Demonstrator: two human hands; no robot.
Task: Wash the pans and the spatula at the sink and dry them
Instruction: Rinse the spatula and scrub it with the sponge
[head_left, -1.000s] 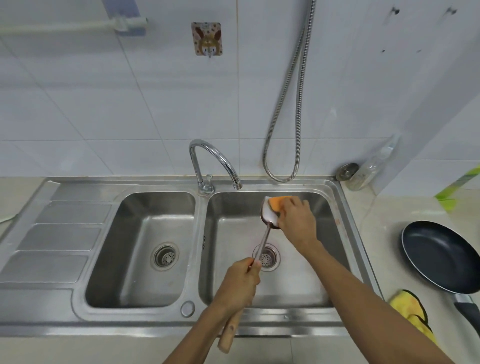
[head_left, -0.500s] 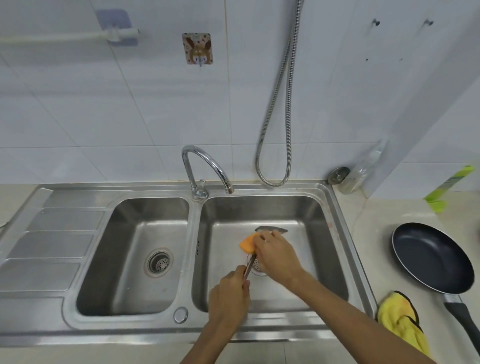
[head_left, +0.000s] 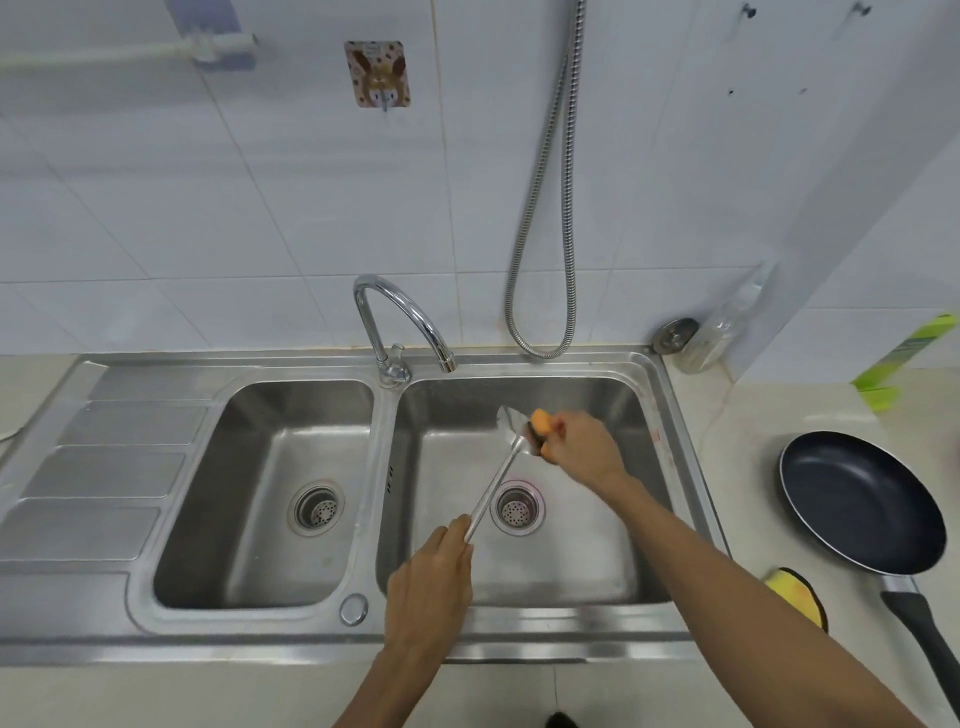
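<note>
One slim steel spatula (head_left: 494, 480), blade raised, orange sponge (head_left: 540, 418) against it.

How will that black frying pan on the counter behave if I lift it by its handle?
Probably stiff and front-heavy: the frying pan has a wide round bowl and one long handle, so its far end may dip. Its dark coating looks smooth, so likely slippery if wet. It sits flat, so it is unlikely to roll.
</note>
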